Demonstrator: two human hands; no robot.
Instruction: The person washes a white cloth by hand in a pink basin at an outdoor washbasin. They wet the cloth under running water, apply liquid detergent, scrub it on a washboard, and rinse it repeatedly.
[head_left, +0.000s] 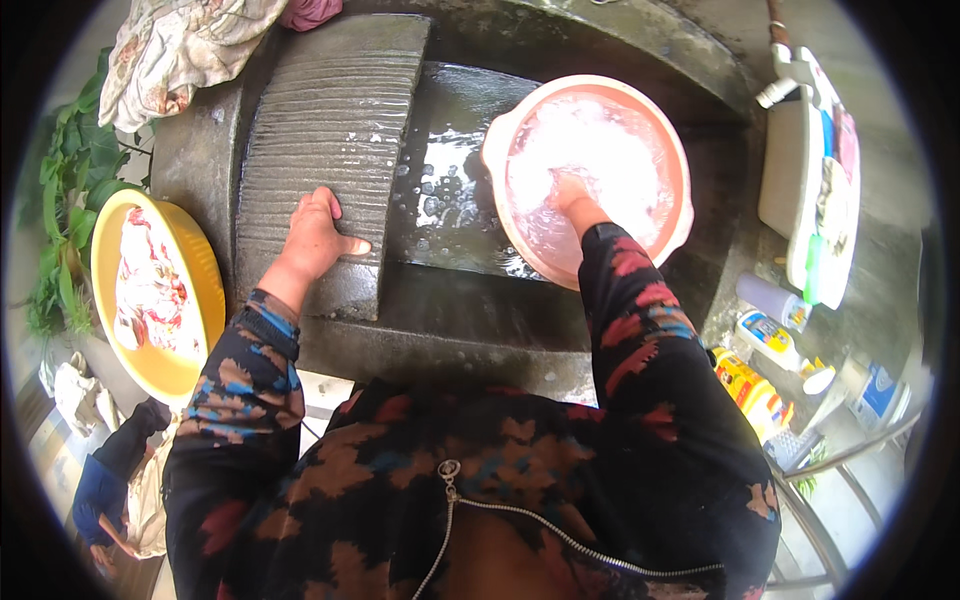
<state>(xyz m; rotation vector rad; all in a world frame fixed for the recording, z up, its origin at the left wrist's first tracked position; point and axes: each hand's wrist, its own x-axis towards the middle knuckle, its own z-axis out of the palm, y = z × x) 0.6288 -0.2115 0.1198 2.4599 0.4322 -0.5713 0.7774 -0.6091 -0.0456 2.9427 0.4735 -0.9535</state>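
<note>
My left hand (316, 234) rests on a ridged stone washboard slab (330, 127), with its thumb stretched out near the slab's right edge. Nothing is held in it. My right hand (573, 196) reaches into a pink plastic basin (679, 187) filled with water. Strong glare on the water hides its fingers, so whether it grips anything is unclear. The basin stands in a dark, wet trough (450, 172) joined to the washboard, with shallow water and bubbles on the trough's floor.
Left of the washboard, a yellow basin (214, 292) holds white-and-red cloth (154, 289). Pale stained cloth (187, 56) lies at the upper left, beside green plants (82, 195). Bottles (769, 337) and a white tub (784, 165) line the right. A person (105, 487) is at lower left.
</note>
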